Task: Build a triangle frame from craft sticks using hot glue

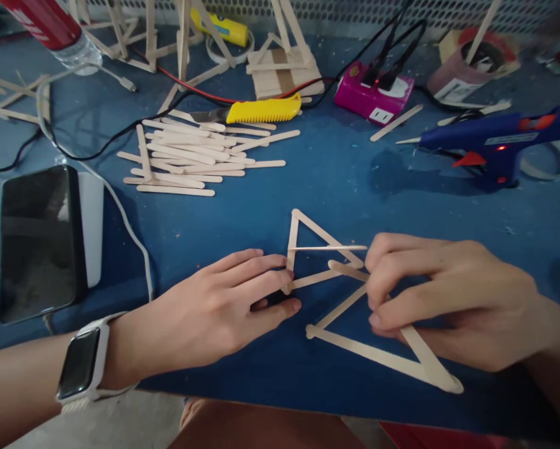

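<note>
Two triangles of popsicle sticks lie joined on the blue table: a small upper triangle [308,234] and a larger lower triangle [378,358]. My left hand [214,315], with a white smartwatch on its wrist, pinches the left corner of the small triangle with its fingertips. My right hand [443,299] has curled fingers pressed on the sticks where the two triangles meet, and it covers part of the lower triangle.
A pile of loose popsicle sticks [191,156] and a yellow utility knife [264,111] lie behind. A blue glue gun [495,146] rests at right, a magenta power strip [373,93] beyond. A black phone [39,240] lies at left. Stick frames stand at the back.
</note>
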Demonstrator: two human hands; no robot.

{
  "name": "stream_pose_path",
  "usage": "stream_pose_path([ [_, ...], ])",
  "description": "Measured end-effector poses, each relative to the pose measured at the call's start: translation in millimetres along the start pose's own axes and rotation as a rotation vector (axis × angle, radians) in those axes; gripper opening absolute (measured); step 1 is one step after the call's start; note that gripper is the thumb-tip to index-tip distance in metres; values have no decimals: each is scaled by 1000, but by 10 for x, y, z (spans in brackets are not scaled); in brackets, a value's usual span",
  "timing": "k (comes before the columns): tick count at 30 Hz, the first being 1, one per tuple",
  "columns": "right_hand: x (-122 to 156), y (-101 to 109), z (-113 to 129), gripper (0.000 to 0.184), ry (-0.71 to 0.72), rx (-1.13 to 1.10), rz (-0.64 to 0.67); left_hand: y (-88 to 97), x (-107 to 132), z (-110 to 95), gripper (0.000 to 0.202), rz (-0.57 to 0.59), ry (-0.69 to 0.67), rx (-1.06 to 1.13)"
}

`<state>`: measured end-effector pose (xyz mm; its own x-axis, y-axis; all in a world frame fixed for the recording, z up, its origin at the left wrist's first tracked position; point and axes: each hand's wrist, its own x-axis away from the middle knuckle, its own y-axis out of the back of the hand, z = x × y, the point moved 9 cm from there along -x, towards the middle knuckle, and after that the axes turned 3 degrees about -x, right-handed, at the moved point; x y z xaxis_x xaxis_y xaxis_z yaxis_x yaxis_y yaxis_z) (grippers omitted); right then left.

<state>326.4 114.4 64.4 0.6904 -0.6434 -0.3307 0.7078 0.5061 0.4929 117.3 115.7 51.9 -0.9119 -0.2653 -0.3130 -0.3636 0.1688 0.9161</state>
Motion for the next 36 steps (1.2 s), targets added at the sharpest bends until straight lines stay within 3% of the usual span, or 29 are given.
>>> stream_pose_path([
  [5, 27, 111, -86, 7, 89, -37, -75, -50, 70, 0, 39, 76, 1, -12],
  [10, 48, 197, -171, 10, 62, -73, -103, -91, 112, 20, 44, 163, 5, 16],
  [24, 24, 112, -306, 17, 14, -116, -101, -143, 149, -15, 57, 219, 41, 52],
  [28, 40, 139, -314, 3, -108, -143, -104, -133, 159, 1, 58, 213, 47, 45],
  [30, 57, 152, -353, 16, -201, -199, -101, -127, 159, 3, 57, 213, 48, 41],
  [32, 68, 201, -374, 24, -237, -231, -144, -123, 157, 1, 57, 215, 48, 40],
  [36, 79, 322, -392, 21, -204, -172, -303, -122, 161, 3, 58, 211, 53, 51],
])
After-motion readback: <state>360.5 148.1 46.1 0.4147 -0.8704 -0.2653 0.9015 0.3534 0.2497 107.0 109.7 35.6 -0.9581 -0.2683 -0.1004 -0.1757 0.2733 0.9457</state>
